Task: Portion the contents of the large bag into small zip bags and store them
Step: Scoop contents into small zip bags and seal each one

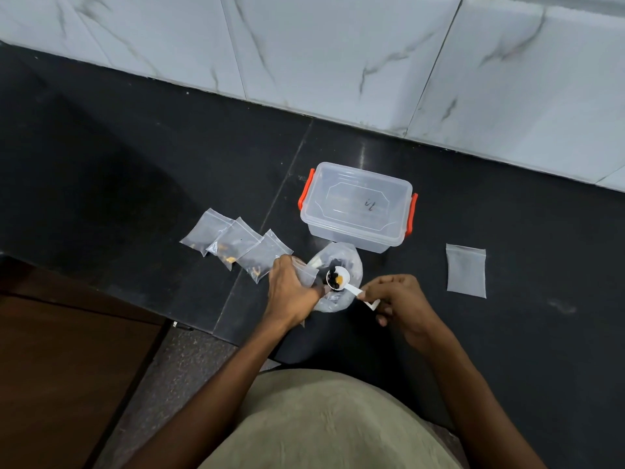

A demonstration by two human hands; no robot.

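Hands at work over a dark stone surface (507, 333): my left hand (291, 292) grips a small zip bag (306, 272) at the mouth of the large bag (338, 265), while my right hand (399, 302) pinches the handle of a white scoop (341, 280) loaded with dark and orange pieces, held above the large bag's opening. Three filled zip bags (236, 245) lie overlapping in a row to the left. One empty zip bag (466, 270) lies flat, well apart to the right. Just behind the large bag stands a clear lidded container (355, 208) with orange latches, before a marble-tiled wall (338, 55).
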